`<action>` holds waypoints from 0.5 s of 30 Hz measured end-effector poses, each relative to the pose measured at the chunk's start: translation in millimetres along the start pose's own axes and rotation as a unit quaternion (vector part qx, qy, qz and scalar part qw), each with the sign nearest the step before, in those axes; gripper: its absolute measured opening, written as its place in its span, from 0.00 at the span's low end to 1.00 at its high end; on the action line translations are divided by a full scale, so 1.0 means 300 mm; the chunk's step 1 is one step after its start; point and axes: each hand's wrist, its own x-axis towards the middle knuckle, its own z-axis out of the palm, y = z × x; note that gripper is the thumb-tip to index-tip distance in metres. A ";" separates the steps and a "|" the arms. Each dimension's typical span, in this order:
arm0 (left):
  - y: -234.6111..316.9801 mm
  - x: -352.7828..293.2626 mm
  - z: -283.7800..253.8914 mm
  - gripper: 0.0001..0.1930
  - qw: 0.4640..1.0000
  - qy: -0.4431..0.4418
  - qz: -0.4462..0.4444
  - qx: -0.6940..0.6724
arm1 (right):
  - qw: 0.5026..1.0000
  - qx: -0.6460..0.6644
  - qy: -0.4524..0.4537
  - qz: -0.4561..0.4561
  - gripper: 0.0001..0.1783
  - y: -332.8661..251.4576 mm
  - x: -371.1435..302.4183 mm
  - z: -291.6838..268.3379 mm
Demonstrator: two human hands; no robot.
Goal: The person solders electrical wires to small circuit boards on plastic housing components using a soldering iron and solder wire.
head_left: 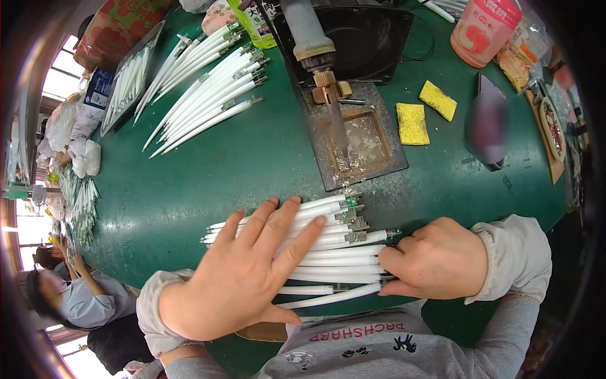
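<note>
My left hand [240,271] lies across a row of white tapered sticks [344,260], its fingers spread flat over them. The sticks rest side by side on the green table near my body. Small metal-and-green circuit pieces [358,225] stick out of the right ends of several. My right hand [442,259] is closed at the right ends of the nearer sticks, thumb and fingers pinching there. What exactly sits between those fingertips is largely hidden. Just beyond the row, a mounted soldering iron [338,120] points down over a square metal tray [396,155] strewn with solder bits.
Two yellow sponges [413,124] and a phone [489,120] lie right of the tray. A pink tub [485,31] stands at the back right. More white sticks [208,114] lie at the back left, beside a loaded tray [132,82]. Another person [95,297] sits at the far left.
</note>
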 end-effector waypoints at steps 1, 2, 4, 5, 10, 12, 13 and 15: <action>0.020 -0.001 0.011 0.53 1.000 0.000 -0.001 0.003 | 1.000 -0.001 0.002 -0.001 0.17 -0.007 0.007 0.010; 0.034 0.003 0.031 0.53 1.000 0.018 -0.014 0.005 | 1.000 0.000 0.028 0.001 0.17 -0.011 0.016 0.021; 0.044 0.014 0.046 0.51 0.998 0.055 -0.019 -0.010 | 0.996 0.004 0.086 -0.004 0.18 -0.010 0.028 0.056; 0.042 0.015 0.049 0.51 0.998 0.055 -0.020 -0.007 | 0.996 0.004 0.089 -0.006 0.18 -0.008 0.028 0.059; 0.016 0.048 0.081 0.41 0.989 0.143 -0.012 -0.040 | 0.976 0.079 0.191 -0.073 0.19 0.064 0.017 0.033; 0.010 0.057 0.096 0.38 0.988 0.142 -0.015 -0.056 | 0.938 0.175 0.296 -0.050 0.18 0.108 0.005 0.026; 0.009 0.060 0.102 0.36 0.987 0.141 -0.017 -0.074 | 0.937 0.175 0.297 -0.053 0.18 0.126 0.005 0.026; 0.013 0.058 0.113 0.35 0.986 0.138 -0.012 -0.091 | 0.896 0.269 0.345 0.076 0.17 0.155 0.005 0.030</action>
